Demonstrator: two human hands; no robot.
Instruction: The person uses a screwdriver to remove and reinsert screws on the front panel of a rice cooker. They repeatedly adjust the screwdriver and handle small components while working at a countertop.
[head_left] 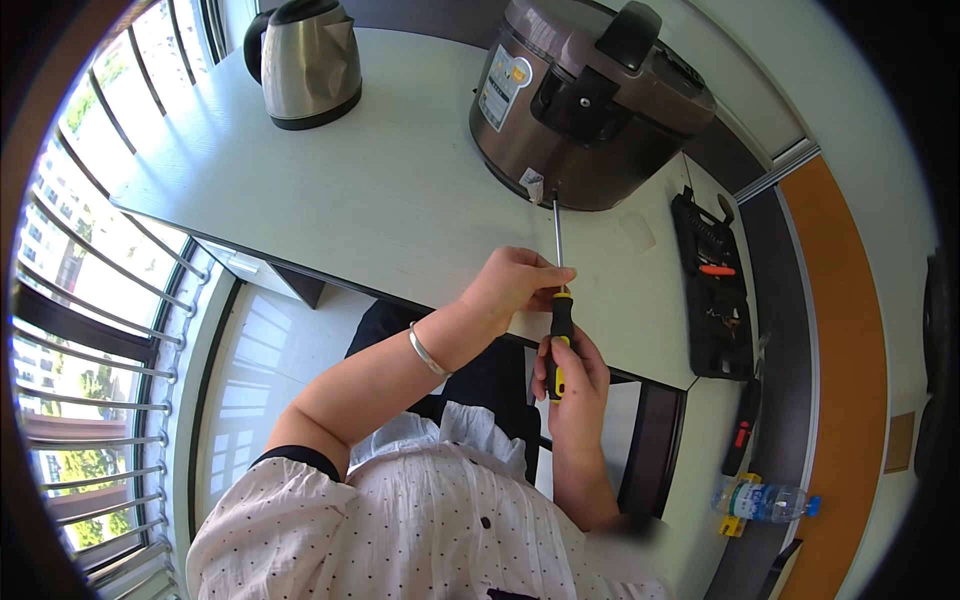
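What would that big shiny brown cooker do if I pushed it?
The big, rounded, shiny brown cooker would probably feel heavy, since it's much bulkier than the silver metal kettle. It likely won't tip easily, because it looks squat and broad. Its glossy sides might feel slippery.

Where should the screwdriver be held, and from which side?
Probably by its black-and-yellow handle, coming from the near side, where the right hand grips it. The handle is thick and forms the near end, while the thin shaft runs away, its tip apparently at the brown cooker's lower front.
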